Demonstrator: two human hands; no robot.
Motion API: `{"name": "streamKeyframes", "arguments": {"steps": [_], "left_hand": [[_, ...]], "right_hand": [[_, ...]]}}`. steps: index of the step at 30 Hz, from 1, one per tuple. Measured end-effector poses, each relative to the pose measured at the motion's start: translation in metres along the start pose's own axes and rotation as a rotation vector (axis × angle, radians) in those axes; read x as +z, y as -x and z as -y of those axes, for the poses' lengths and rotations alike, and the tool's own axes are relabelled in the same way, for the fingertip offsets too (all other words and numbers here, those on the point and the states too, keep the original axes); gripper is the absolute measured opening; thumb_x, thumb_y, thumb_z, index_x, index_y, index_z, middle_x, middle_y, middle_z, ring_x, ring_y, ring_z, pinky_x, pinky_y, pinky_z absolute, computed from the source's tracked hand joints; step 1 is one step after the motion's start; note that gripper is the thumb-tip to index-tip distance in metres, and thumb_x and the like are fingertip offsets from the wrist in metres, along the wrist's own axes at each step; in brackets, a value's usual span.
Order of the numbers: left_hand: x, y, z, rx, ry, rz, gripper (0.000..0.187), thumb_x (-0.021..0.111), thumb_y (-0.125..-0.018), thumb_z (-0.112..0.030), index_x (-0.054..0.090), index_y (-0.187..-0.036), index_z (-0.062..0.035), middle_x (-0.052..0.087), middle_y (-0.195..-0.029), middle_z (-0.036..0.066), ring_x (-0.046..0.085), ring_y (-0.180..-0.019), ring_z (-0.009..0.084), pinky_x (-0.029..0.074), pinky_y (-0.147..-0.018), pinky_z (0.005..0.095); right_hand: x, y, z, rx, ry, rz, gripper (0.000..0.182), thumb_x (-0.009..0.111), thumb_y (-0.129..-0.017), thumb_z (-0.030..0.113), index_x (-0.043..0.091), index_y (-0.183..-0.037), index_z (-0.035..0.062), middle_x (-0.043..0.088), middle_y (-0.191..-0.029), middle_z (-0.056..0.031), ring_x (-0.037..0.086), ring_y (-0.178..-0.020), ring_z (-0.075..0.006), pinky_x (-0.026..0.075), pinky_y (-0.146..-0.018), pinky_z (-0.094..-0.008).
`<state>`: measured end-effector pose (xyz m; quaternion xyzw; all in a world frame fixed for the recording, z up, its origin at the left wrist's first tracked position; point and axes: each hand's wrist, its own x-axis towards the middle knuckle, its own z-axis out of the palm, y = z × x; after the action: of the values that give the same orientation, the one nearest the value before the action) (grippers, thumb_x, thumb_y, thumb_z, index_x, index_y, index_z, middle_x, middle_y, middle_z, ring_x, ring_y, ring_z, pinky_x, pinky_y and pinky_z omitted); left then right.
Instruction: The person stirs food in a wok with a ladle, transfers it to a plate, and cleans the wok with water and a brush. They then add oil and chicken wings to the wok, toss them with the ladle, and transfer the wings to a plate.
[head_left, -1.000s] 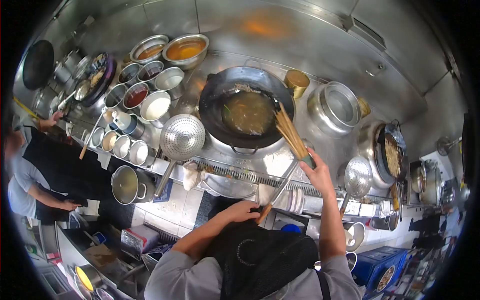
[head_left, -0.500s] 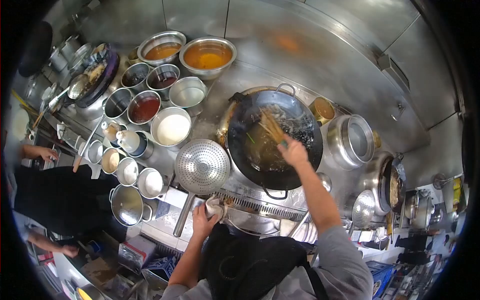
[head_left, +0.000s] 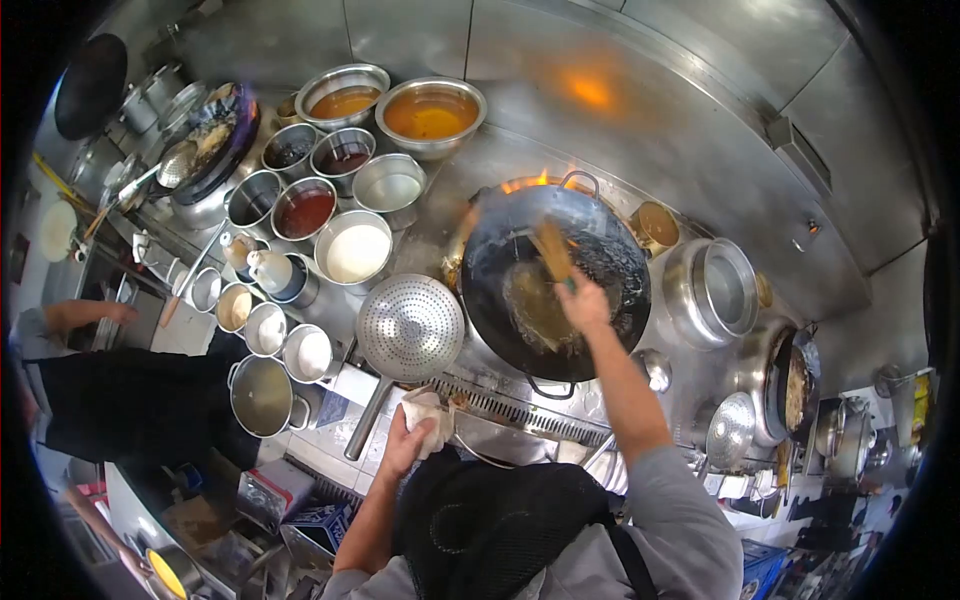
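A large black wok (head_left: 500, 325) sits on the burner with murky water in its bottom. My right hand (head_left: 585, 303) is closed around a bamboo wok brush (head_left: 552, 252), whose bristles are blurred against the wok's far inner wall. In my left hand (head_left: 402, 445) is a crumpled whitish cloth (head_left: 428, 422), near the counter's front edge. Just beyond that hand, a perforated strainer ladle (head_left: 410, 328) lies with its handle pointing toward me.
Flames (head_left: 541, 182) rise behind the wok. Metal pots of sauces (head_left: 304, 209) and two orange-liquid bowls (head_left: 430, 112) stand left. Stacked steel pots (head_left: 712, 290) and another strainer (head_left: 731, 430) are right. A co-worker in a black apron (head_left: 130, 400) stands at far left.
Flames have appeared behind the wok, with a brighter orange reflection on the wall. The brush has swung slightly in the wok. My left hand has lifted the cloth a little. The co-worker has shifted.
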<state>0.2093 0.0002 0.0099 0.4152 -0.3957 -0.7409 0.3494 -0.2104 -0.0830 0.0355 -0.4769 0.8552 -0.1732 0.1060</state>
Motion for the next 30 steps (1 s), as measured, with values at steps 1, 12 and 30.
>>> {"name": "streamKeyframes", "arguments": {"steps": [1,12,30], "left_hand": [[0.007,0.005,-0.004,0.011,0.085,0.009,0.053,0.060,-0.090,-0.008,0.041,-0.139,-0.0021,0.058,-0.125,0.014,0.060,-0.111,0.0233,0.051,-0.095,0.0365],[-0.004,0.045,-0.012,-0.030,0.200,-0.121,0.055,0.058,-0.085,-0.013,0.042,-0.136,0.0005,0.061,-0.112,0.016,0.065,-0.097,0.0282,0.056,-0.077,0.0378],[0.000,0.022,-0.024,-0.033,0.169,-0.124,0.057,0.059,-0.088,-0.003,0.038,-0.141,-0.0056,0.055,-0.124,0.012,0.059,-0.108,0.0232,0.053,-0.090,0.0368]], "right_hand": [[0.006,0.013,0.026,0.013,-0.112,0.040,0.055,0.064,-0.089,0.041,0.054,-0.136,0.0144,0.064,-0.114,-0.0282,0.063,-0.104,-0.0443,0.051,-0.091,-0.0487],[-0.108,0.092,-0.079,0.037,0.625,0.285,0.067,0.064,-0.089,0.037,0.035,-0.148,0.0231,0.057,-0.122,-0.0276,0.067,-0.094,-0.0403,0.055,-0.081,-0.0486],[-0.003,0.086,0.112,0.458,-1.294,0.608,0.049,0.059,-0.096,0.034,0.040,-0.135,0.0110,0.057,-0.091,-0.0114,0.057,-0.054,-0.0195,0.045,-0.041,-0.0323]]}}
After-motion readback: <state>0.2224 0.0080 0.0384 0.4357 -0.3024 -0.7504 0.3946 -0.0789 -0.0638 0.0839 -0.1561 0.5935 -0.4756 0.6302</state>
